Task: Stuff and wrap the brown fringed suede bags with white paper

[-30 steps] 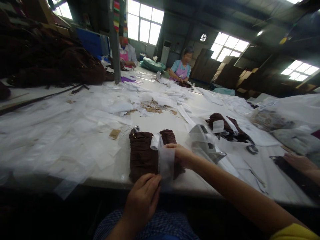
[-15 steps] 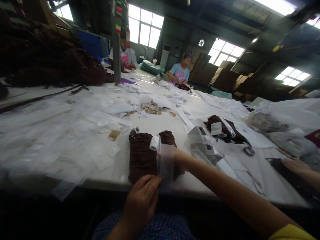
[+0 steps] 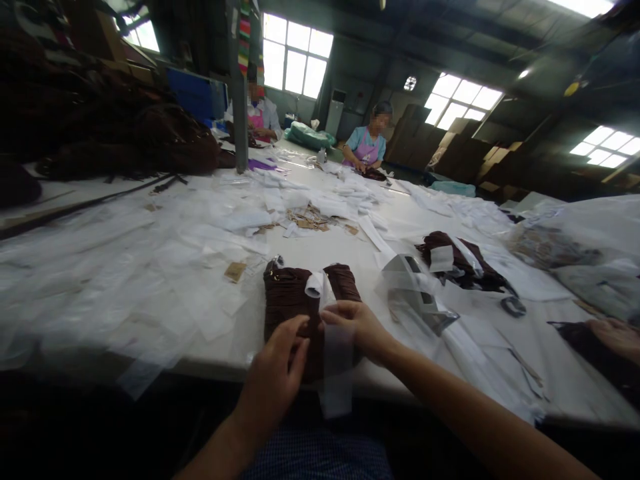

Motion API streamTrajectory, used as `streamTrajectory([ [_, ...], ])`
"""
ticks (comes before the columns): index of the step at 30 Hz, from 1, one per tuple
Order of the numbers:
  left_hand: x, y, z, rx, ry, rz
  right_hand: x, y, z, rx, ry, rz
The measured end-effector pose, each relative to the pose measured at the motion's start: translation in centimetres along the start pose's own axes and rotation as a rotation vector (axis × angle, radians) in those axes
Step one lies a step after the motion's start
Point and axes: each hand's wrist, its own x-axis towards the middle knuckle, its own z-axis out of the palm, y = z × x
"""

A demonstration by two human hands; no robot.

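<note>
A folded dark brown garment lies on the white table near its front edge. A translucent white strip runs over the garment and hangs past the table edge. My right hand pinches the strip near its upper end, on top of the garment. My left hand rests on the garment's near part, fingers together, touching the strip's left edge.
Clear bags and white papers litter the table, with brown tags at the middle. Another brown garment lies right. A neighbour's hand shows at the right edge. Two people work at the far end. Dark garments pile up left.
My left hand has moved up from the table edge onto the garment. My right hand has shifted toward me and now pinches the strip, whose lower end hangs further down.
</note>
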Motion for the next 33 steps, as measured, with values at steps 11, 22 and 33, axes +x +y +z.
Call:
streamTrajectory([
  [11, 7.8, -1.4, 2.5, 0.346, -0.032, 0.243, -0.4, 2.8, -0.7, 0.077, 0.077, -0.118],
  [22, 6.9, -1.2, 2.8, 0.173, -0.176, 0.004, -1.2, 2.3, -1.6, 0.073, -0.087, -0.114],
  [33, 6.7, -1.8, 2.7, 0.317, -0.222, 0.186, -2.5, 2.6, -0.2, -0.196, -0.081, 0.109],
])
